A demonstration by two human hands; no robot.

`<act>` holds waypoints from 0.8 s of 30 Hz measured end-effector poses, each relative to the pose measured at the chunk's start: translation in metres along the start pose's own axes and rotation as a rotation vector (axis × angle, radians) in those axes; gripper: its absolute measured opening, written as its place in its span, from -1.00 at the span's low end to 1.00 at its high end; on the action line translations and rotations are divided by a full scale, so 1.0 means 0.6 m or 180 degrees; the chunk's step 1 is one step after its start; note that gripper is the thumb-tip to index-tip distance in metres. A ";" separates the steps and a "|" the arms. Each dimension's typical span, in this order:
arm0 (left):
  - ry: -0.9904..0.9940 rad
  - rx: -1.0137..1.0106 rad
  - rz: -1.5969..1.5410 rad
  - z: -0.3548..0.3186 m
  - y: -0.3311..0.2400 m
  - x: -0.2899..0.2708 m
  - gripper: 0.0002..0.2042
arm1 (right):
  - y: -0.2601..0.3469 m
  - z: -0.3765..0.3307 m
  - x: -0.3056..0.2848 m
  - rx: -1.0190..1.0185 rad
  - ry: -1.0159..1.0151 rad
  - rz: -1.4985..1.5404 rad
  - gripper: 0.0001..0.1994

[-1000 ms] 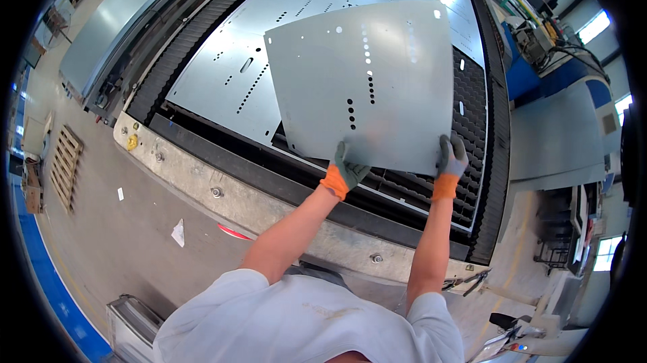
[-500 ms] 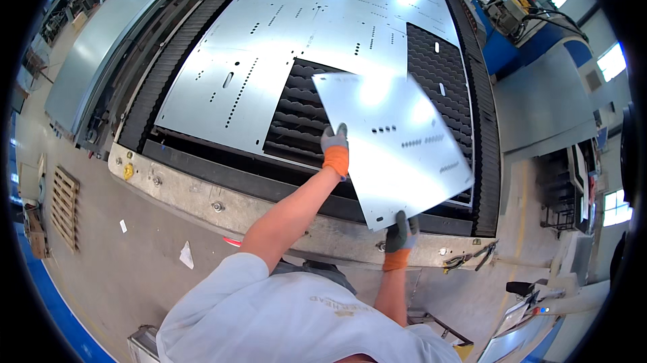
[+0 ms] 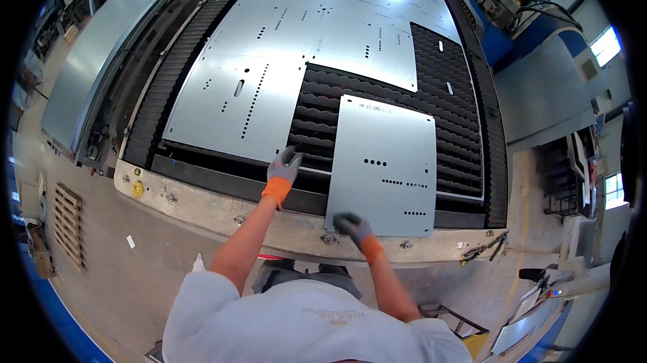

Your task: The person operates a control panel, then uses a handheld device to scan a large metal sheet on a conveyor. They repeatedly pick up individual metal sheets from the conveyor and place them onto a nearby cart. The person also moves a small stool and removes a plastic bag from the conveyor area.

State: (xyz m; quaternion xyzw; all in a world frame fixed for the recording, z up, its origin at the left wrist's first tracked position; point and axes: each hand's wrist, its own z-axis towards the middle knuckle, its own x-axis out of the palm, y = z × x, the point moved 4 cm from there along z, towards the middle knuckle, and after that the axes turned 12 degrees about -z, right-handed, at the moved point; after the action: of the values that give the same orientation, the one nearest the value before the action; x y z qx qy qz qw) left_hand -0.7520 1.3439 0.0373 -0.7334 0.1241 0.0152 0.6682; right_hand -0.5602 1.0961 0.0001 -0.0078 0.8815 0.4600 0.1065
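From the head camera, a perforated sheet-metal panel [image 3: 385, 168] lies flat on the dark slatted cutting bed [image 3: 465, 127], its near edge over the bed's concrete-coloured front rail [image 3: 202, 205]. The right hand [image 3: 352, 225] (grey glove, orange cuff) has its fingers curled, pinching the panel's near-left corner. The left hand [image 3: 283, 168] rests apart from the panel, fingers spread on the bed beside the large punched sheet [image 3: 236, 104].

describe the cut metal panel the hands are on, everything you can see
The panel is a thin, flat, roughly rectangular sheet of dull grey metal with short rows of small punched holes. It lies tilted over the dark slatted bed, its near edge reaching the machine's frame. The gloved right hand grips its near left corner; the gloved left hand is beside its left edge, contact unclear.
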 end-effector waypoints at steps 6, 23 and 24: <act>-0.0891 -0.0121 -0.0868 0.007 0.182 -0.161 -0.61 | 0.226 0.347 0.118 -0.0762 -0.0589 -0.1689 -0.45; -0.0520 -0.0836 0.0281 0.068 0.262 -0.225 -0.33 | 0.296 0.523 0.219 -0.0843 -0.0215 -0.4326 -0.52; -0.0656 -0.0696 -0.0035 0.081 0.298 -0.258 -0.35 | 0.317 0.519 0.257 -0.1324 -0.0070 -0.4686 -0.54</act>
State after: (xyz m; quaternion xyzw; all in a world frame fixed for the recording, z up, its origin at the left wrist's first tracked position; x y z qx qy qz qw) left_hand -0.9312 1.4029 -0.1132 -0.7970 0.0483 0.1001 0.5936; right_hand -0.6759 1.4720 -0.0489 -0.6085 0.5430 0.4268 0.3907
